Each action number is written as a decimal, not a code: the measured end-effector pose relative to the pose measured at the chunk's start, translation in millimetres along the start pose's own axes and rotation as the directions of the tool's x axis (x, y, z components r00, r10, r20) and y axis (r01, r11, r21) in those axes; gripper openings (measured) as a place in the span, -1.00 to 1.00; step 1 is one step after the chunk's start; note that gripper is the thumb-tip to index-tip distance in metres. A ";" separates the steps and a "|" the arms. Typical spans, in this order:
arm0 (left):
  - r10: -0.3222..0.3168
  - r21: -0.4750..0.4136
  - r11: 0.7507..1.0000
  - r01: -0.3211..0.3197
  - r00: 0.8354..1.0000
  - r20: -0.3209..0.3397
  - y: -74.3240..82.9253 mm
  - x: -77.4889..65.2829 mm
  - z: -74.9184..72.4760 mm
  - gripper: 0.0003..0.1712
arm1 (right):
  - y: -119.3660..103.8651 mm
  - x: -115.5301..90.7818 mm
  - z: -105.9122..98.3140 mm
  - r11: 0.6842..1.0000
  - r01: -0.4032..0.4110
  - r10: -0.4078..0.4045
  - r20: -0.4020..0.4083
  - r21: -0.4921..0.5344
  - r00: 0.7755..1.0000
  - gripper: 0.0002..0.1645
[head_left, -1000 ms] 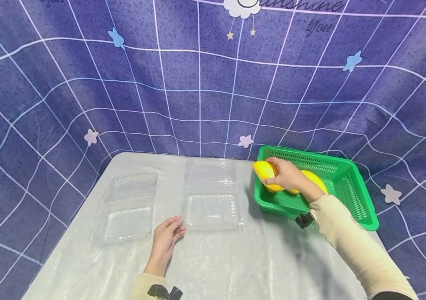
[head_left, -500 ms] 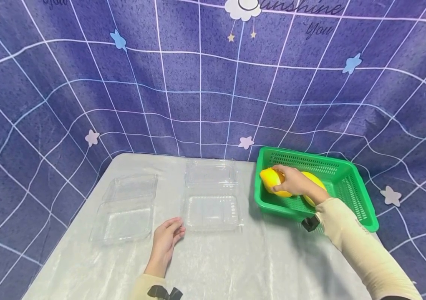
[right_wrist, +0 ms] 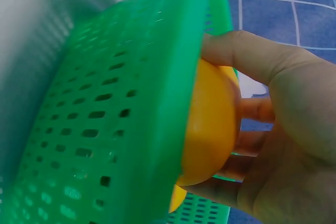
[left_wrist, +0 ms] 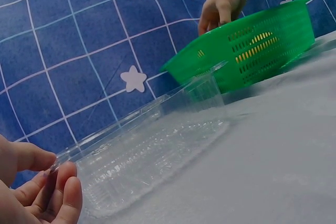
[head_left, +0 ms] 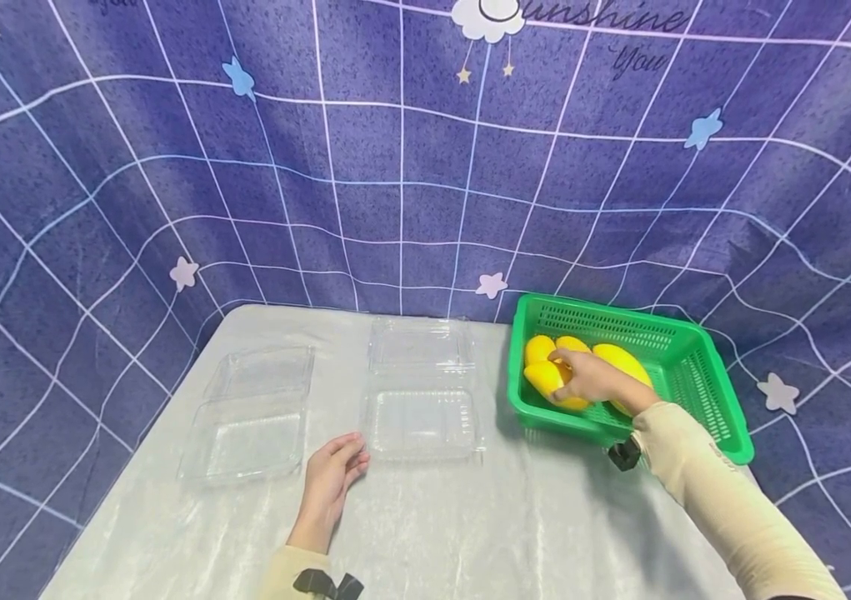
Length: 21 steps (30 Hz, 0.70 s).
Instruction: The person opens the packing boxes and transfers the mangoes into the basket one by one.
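Note:
My right hand is inside the green basket, gripping a yellow mango with fingers and thumb curled round it. Close up in the right wrist view, the held mango is partly hidden by the basket wall. Beside and behind it lie several more mangoes. On the left, my left hand is by the near left corner of an opened clear plastic clamshell container. Its thumb and forefinger pinch the rim there, as the left wrist view shows.
Another opened clear clamshell lies further left on the pale tabletop. Both have their lids folded back, away from me. A blue-purple curtain with a grid and stars hangs right behind the table's far edge.
The right hand has lowered the mango from over the basket's left rim down among the others, moving slightly right. More mangoes are now visible. The left hand has stayed where it was.

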<state>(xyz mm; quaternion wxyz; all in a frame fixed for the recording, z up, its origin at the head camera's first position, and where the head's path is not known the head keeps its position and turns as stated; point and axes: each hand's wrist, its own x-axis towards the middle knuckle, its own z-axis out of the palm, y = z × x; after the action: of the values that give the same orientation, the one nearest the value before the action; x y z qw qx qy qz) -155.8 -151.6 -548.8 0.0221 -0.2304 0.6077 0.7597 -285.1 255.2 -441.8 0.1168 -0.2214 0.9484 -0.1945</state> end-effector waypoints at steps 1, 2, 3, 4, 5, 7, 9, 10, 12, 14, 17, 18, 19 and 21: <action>-0.001 0.004 1.000 0.001 1.000 0.000 0.0 -0.1 0.0 -0.57 | 0.6 0.2 0.7 1.000 0.003 -0.003 0.005 0.001 1.000 -0.11; -0.001 0.008 1.000 0.001 1.000 0.001 0.1 -0.1 0.0 -0.57 | 1.4 0.7 1.4 1.000 0.004 -0.004 0.009 0.002 1.000 -0.11; 0.001 0.014 1.000 -0.001 1.000 0.002 0.3 -0.5 0.1 -0.57 | 2.1 1.1 1.8 1.000 0.004 -0.004 0.011 -0.001 1.000 -0.11; 0.001 0.017 1.000 -0.001 1.000 0.002 0.3 -0.6 0.2 -0.56 | 2.5 1.5 2.0 1.000 0.007 -0.007 0.012 -0.003 1.000 -0.12; 0.002 0.019 1.000 -0.002 1.000 0.001 0.5 -0.8 0.3 -0.56 | 2.9 1.9 2.1 1.000 0.007 -0.007 0.015 -0.007 1.000 -0.12; 0.002 0.020 1.000 -0.002 1.000 0.000 0.6 -1.2 0.2 -0.56 | 4.2 2.3 2.3 1.000 0.014 -0.014 0.023 -0.015 1.000 -0.13; 0.005 0.015 1.000 -0.005 1.000 0.000 0.5 -1.4 0.1 -0.55 | 5.7 2.6 2.7 1.000 0.023 -0.022 0.035 -0.016 0.999 -0.13; 0.004 0.009 1.000 -0.004 1.000 -0.001 0.4 -1.5 0.0 -0.55 | 6.5 2.5 3.2 0.999 0.030 -0.029 0.042 -0.016 0.999 -0.13; 0.005 0.002 1.000 -0.005 1.000 0.000 0.7 -1.7 -0.1 -0.55 | 8.3 2.2 4.3 0.999 0.043 -0.042 0.056 -0.013 0.998 -0.13; 0.007 -0.002 1.000 -0.007 1.000 0.001 0.8 -1.6 -0.2 -0.55 | 10.0 1.8 5.8 0.999 0.049 -0.049 0.072 -0.009 0.996 -0.15; 0.005 -0.003 1.000 -0.005 1.000 0.003 1.9 -2.0 -0.1 -0.54 | 12.7 1.7 8.4 0.998 0.059 -0.057 0.101 -0.014 0.993 -0.21; 0.004 -0.002 1.000 -0.004 1.000 0.005 2.2 -2.2 -0.2 -0.54 | 13.5 1.7 9.1 0.998 0.062 -0.060 0.114 -0.009 0.992 -0.25; 0.004 -0.001 1.000 -0.004 1.000 0.007 2.0 -2.2 -0.4 -0.54 | 14.3 1.5 9.8 0.998 0.061 -0.060 0.126 -0.004 0.990 -0.29; 0.002 -0.002 1.000 -0.002 1.000 0.011 2.5 -2.7 -0.5 -0.53 | 15.1 1.6 10.5 0.998 0.058 -0.058 0.150 0.005 0.987 -0.37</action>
<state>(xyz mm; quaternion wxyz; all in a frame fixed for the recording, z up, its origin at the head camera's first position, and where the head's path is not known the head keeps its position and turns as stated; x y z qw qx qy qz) -154.1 -152.0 -545.5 0.0245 -0.2259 0.6072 0.7614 -289.0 263.6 -457.8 0.1824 -0.2629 0.9300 -0.1809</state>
